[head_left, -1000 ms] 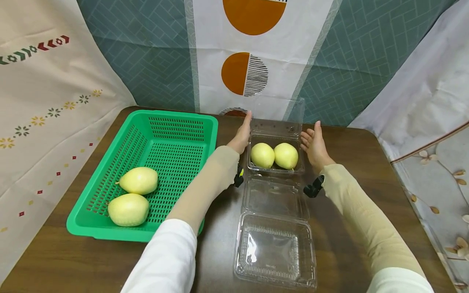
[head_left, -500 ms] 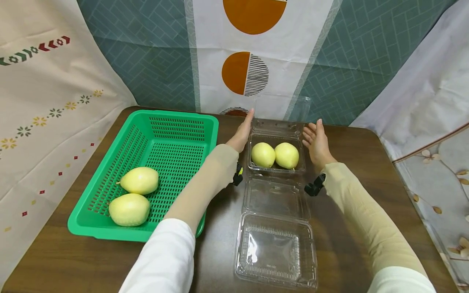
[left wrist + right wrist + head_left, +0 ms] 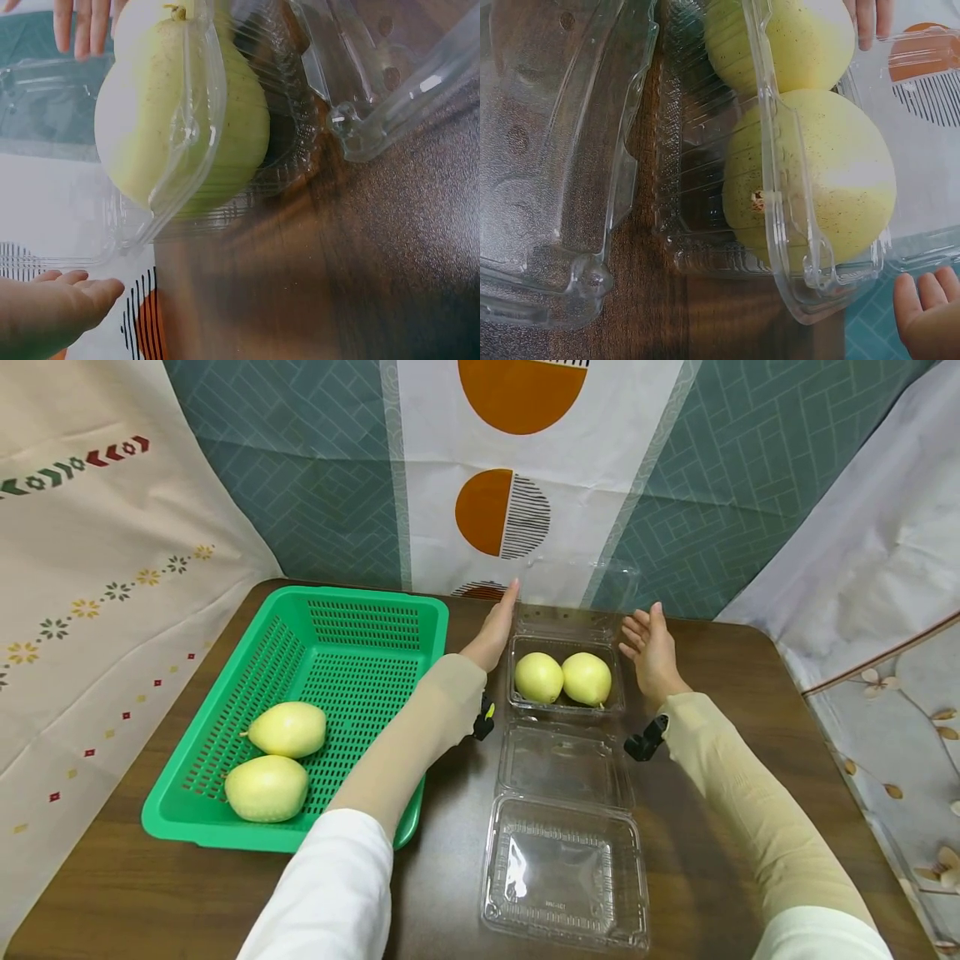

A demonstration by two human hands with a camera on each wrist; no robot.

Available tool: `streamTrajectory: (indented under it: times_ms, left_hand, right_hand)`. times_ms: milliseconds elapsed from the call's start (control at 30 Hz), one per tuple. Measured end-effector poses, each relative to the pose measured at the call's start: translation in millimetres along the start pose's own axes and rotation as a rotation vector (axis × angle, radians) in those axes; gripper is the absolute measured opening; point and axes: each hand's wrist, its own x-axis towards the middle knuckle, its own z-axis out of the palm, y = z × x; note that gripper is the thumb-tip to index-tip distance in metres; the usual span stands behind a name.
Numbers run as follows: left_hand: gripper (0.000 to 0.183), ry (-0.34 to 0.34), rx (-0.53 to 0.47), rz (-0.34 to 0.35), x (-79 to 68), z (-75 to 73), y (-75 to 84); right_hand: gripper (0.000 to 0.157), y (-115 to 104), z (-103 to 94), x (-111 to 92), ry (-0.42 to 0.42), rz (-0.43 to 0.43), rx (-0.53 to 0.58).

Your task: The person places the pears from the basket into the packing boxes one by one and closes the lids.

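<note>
Two pale yellow-green pears (image 3: 538, 677) sit side by side in the far clear plastic clamshell box (image 3: 567, 709), whose transparent lid (image 3: 567, 622) stands raised at the back. My left hand (image 3: 492, 632), fingers extended, is at the left edge of that lid. On the other side my right hand (image 3: 651, 652) has relaxed fingers beside the lid's right edge. Neither hand holds anything. The left wrist view has my left hand (image 3: 56, 311) at lower left, near the lid's edge. Fingers of my right hand (image 3: 934, 311) appear at lower right in the right wrist view.
A green basket (image 3: 432, 635) on the left holds two more pears (image 3: 266, 788). Nearer me, another open clear clamshell lies flat, its lid (image 3: 562, 768) towards the filled box and its base (image 3: 558, 872) in front. Patterned cloth (image 3: 330, 468) hangs behind the table.
The raised lid has shifted a little to the right and leans further back. My right hand has moved slightly right with it; the left hand has barely moved. The pears stay put.
</note>
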Motion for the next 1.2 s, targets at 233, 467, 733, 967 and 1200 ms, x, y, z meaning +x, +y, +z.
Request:
streamTrajectory:
  times_ms: [233, 467, 733, 967, 1200]
  left_hand:
    - [0.076, 0.017, -0.006, -0.004, -3.5, 1.1, 2.8]
    - [0.078, 0.039, 0.005, -0.017, -6.9, 1.2, 3.4]
    - [0.085, 0.072, 0.039, -0.035, -6.4, 3.1, 4.1]
    - [0.085, 0.098, 0.045, -0.019, -12.3, 7.7, 6.4]
    - [0.087, 0.123, 0.038, -0.034, -16.6, 11.6, 7.8]
  right_hand:
    - [0.074, -2.0, 0.5, -1.9, 0.001, 0.009, -0.020]
    - [0.074, 1.1, 0.9, -0.3, 0.023, 0.026, -0.014]
    - [0.074, -2.6, 0.7, -2.9, 0.031, 0.028, -0.005]
    - [0.077, -4.3, -0.2, -6.0, 0.026, 0.030, -0.023]
    - [0.081, -6.4, -1.8, -8.7, 0.024, 0.034, -0.054]
